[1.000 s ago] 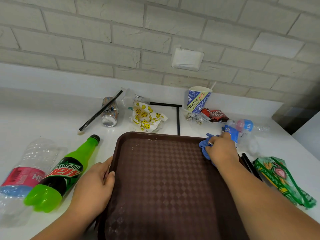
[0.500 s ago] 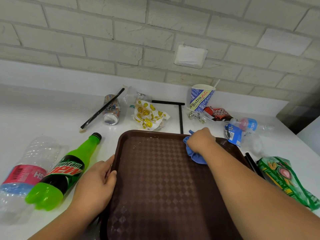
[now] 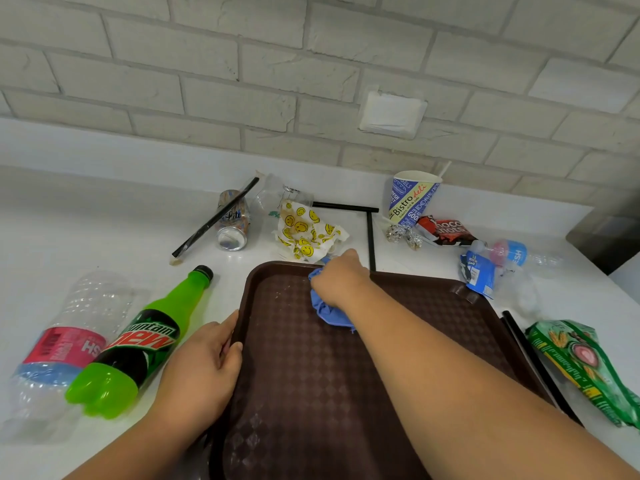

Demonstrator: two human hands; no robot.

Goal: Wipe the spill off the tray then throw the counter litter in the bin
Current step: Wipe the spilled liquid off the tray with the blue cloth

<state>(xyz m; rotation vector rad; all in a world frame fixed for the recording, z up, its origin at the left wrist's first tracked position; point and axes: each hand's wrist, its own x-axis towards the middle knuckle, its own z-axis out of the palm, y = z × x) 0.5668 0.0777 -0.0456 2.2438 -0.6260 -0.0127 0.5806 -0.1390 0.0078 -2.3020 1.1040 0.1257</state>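
A brown textured tray (image 3: 433,306) lies on the white counter in front of me. My right hand (image 3: 341,278) grips a crumpled blue cloth (image 3: 327,311) and presses it on the tray's far edge, left of centre. Pale specks (image 3: 280,294) show on the tray just left of the cloth. My left hand (image 3: 204,365) holds the tray's left rim, thumb over the edge. Litter lies around: a green soda bottle (image 3: 138,344), a clear bottle (image 3: 65,341), a can (image 3: 232,223), a smiley wrapper (image 3: 304,233), a paper cup (image 3: 412,197).
Right of the tray lie a green snack bag (image 3: 588,368), a blue wrapper (image 3: 479,275), a small clear bottle (image 3: 516,254), a chocolate wrapper (image 3: 446,232), foil (image 3: 403,235) and black straws (image 3: 371,240). A brick wall stands behind the counter. No bin is in view.
My right hand has swept the blue cloth leftward along the tray's far edge, from the far right corner to left of centre. My left hand has stayed on the left rim.
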